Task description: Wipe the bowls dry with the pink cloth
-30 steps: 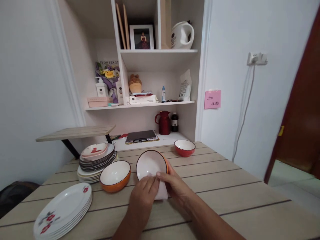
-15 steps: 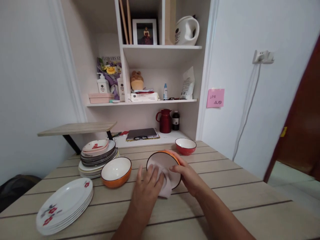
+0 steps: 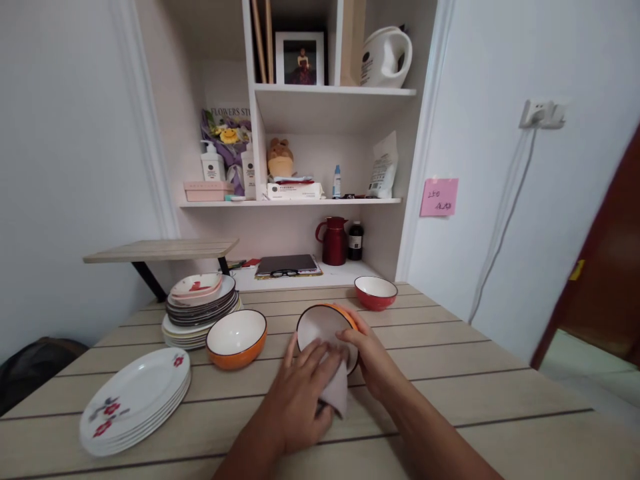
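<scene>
My right hand [image 3: 373,353] grips an orange bowl [image 3: 320,321] by its right side, thumb over the rim. The bowl is tilted, its white inside facing me. My left hand [image 3: 303,397] presses a pale cloth [image 3: 337,390] against the inside of the bowl, fingers bent over the near rim. Part of the cloth hangs below the rim, and some of it is hidden under the fingers. A second orange bowl [image 3: 237,339] stands upright to the left of my left hand. Behind my right hand stands a red bowl [image 3: 376,293].
White oval plates [image 3: 137,400] with red flowers are stacked at the front left. Behind them rises a mixed stack of plates and dishes [image 3: 201,310], near a small raised shelf [image 3: 160,251]. A laptop [image 3: 287,265], a red jug [image 3: 334,241] and a dark bottle [image 3: 355,241] stand at the back.
My left hand has moved down and turned over the bowl's near rim, drawing the cloth lower. My right hand keeps its hold on the bowl. The view has shifted slightly.
</scene>
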Available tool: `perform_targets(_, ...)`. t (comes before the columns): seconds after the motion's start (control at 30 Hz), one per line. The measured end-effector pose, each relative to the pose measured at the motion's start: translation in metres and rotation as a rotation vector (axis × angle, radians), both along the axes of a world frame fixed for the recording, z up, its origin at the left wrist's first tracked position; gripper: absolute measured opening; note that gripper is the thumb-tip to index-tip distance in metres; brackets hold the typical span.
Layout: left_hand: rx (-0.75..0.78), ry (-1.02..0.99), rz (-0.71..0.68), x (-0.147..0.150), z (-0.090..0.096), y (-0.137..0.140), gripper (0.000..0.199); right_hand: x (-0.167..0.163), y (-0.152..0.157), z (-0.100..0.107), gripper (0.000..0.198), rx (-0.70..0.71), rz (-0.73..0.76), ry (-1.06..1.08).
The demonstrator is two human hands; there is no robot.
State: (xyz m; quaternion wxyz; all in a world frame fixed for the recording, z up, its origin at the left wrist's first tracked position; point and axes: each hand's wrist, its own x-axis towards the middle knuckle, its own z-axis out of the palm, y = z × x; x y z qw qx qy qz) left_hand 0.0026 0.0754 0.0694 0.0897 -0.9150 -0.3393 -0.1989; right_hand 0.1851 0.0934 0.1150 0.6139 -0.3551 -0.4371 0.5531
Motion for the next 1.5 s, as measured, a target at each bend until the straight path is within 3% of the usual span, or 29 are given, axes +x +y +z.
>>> perform_targets(0.13, -0.005, -0.002, -0.001, -0.001, 0.003, 0.001, 0.07, -0.001, 0.0, -0.002, 0.059, -0.042, 0.001, 0.049)
perform_targets(0.3, 0.155, -0.037, 0.102, 0.008, -0.012, 0.013, 0.058, -0.009, -0.003, -0.005, 0.068, -0.117, 0.068, 0.132)
perform_targets(0.47, 0.314, -0.047, -0.009, 0.017, -0.024, 0.016, 0.05, -0.018, -0.005, -0.01, 0.07, -0.174, 0.106, 0.18)
perform_targets(0.57, 0.347, -0.047, -0.005, 0.017, -0.025, 0.016, 0.041, -0.02, -0.005, -0.009, 0.07, -0.172, 0.121, 0.156)
perform_targets(0.7, 0.403, -0.033, -0.009, 0.012, -0.024, 0.019, 0.031, -0.008, -0.002, -0.003, 0.069, -0.152, 0.091, 0.098)
perform_targets(0.9, 0.477, 0.022, -0.072, 0.007, -0.019, 0.019, 0.023, 0.02, 0.009, -0.007, 0.069, -0.167, 0.226, -0.035)
perform_targets(1.1, 0.62, -0.086, -0.088, 0.008, -0.017, 0.016, 0.027, 0.017, 0.007, -0.013, 0.087, -0.165, 0.254, 0.102)
perform_targets(1.3, 0.554, -0.243, 0.054, 0.012, -0.017, 0.015, 0.03, -0.012, -0.001, -0.019, 0.099, -0.069, 0.328, 0.293)
perform_targets(1.4, 0.533, -0.266, 0.107, 0.011, -0.018, 0.014, 0.03, -0.026, -0.001, -0.025, 0.092, -0.132, 0.322, 0.296)
perform_targets(1.5, 0.52, -0.177, 0.056, 0.012, -0.016, 0.01, 0.037, -0.029, 0.002, -0.03, 0.069, -0.228, 0.242, 0.319)
